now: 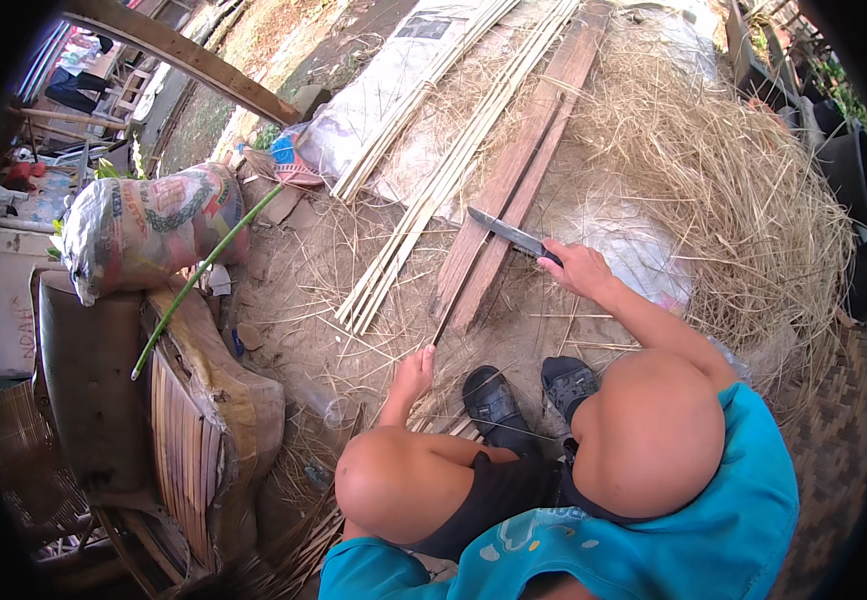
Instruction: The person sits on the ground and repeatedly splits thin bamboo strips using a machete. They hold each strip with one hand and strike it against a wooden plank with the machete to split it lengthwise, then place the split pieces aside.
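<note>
Head view: a large knife [507, 236] is gripped by the right hand [576, 268], its blade laid across a wooden plank [519, 170]. A thin bamboo strip [446, 318] is pinched by the left hand [415, 376]. A bulging printed sack [149, 226] is noted at left, a white sheet [394, 80] above.

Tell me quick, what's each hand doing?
Left hand: closed, pinching a thin bamboo strip near the ground.
Right hand: closed around the handle of a long knife.
</note>
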Demonstrator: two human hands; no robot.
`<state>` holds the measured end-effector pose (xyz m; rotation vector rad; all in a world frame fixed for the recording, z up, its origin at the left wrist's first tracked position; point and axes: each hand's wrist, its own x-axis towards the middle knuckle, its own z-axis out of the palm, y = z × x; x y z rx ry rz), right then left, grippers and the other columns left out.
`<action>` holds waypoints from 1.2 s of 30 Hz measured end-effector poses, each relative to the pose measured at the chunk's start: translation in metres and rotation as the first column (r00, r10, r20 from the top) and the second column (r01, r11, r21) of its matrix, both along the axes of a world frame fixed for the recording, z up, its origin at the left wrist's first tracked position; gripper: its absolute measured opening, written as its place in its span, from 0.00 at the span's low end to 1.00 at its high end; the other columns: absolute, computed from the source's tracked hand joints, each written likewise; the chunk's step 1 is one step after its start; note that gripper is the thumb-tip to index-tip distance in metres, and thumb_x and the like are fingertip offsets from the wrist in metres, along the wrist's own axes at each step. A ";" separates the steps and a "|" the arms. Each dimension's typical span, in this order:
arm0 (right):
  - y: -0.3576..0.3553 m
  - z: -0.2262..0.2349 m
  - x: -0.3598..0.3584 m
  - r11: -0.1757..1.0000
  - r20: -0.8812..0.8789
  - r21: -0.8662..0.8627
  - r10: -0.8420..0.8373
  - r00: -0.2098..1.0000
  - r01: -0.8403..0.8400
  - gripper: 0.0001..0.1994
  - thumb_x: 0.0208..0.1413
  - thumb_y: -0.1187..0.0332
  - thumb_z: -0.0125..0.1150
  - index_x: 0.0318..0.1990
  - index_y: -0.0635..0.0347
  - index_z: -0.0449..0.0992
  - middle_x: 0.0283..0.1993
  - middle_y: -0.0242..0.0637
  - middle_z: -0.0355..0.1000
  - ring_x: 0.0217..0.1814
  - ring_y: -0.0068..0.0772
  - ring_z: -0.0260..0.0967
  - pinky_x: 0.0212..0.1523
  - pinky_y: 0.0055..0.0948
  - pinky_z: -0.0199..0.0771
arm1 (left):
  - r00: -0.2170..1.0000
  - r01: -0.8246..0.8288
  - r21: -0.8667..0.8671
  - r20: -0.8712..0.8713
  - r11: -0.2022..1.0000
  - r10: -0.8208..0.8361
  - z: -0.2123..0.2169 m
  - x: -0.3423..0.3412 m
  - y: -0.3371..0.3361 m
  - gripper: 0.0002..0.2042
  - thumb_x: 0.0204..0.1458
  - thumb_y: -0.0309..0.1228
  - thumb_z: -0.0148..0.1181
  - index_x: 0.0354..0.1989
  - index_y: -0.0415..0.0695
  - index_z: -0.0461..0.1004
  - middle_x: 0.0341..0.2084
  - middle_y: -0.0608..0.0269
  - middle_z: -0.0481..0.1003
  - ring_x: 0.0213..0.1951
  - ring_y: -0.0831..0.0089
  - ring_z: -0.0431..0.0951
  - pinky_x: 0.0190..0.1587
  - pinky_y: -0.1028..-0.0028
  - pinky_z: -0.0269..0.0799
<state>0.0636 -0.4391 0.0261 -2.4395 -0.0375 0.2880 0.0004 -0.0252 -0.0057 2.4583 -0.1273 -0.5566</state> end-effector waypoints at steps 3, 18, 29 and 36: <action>0.026 -0.004 0.004 0.983 0.077 -0.094 0.166 0.983 -0.159 0.20 0.67 0.43 0.51 0.55 0.44 0.72 0.34 0.52 0.78 0.38 0.61 0.79 0.40 0.56 0.79 | 0.998 -0.057 -0.062 -0.020 0.996 0.056 0.007 -0.007 0.014 0.28 0.72 0.47 0.39 0.32 0.33 0.73 0.23 0.34 0.72 0.29 0.34 0.73 0.35 0.48 0.67; 0.068 -0.010 -0.038 0.957 0.011 -0.022 0.288 0.957 -0.288 0.21 0.68 0.44 0.48 0.59 0.43 0.67 0.34 0.58 0.77 0.37 0.63 0.78 0.40 0.59 0.78 | 0.973 0.057 0.177 0.212 0.983 -0.095 0.008 -0.014 -0.001 0.19 0.70 0.45 0.45 0.38 0.39 0.68 0.22 0.37 0.76 0.27 0.36 0.77 0.29 0.46 0.72; -0.095 -0.022 0.066 0.896 0.111 -0.136 -0.411 0.905 0.423 0.21 0.69 0.46 0.48 0.54 0.50 0.74 0.35 0.55 0.79 0.40 0.66 0.78 0.41 0.59 0.77 | 1.000 0.025 0.121 0.001 0.992 -0.025 0.020 -0.026 0.038 0.25 0.71 0.47 0.38 0.39 0.38 0.76 0.27 0.35 0.77 0.35 0.35 0.78 0.42 0.46 0.73; 0.040 -0.005 -0.018 0.972 -0.009 -0.102 0.211 0.977 -0.211 0.21 0.67 0.44 0.50 0.57 0.46 0.71 0.32 0.56 0.78 0.37 0.63 0.78 0.38 0.55 0.79 | 0.989 -0.044 -0.022 -0.140 0.999 0.041 0.004 -0.056 0.064 0.28 0.72 0.48 0.43 0.28 0.37 0.75 0.18 0.57 0.73 0.23 0.68 0.73 0.30 0.65 0.68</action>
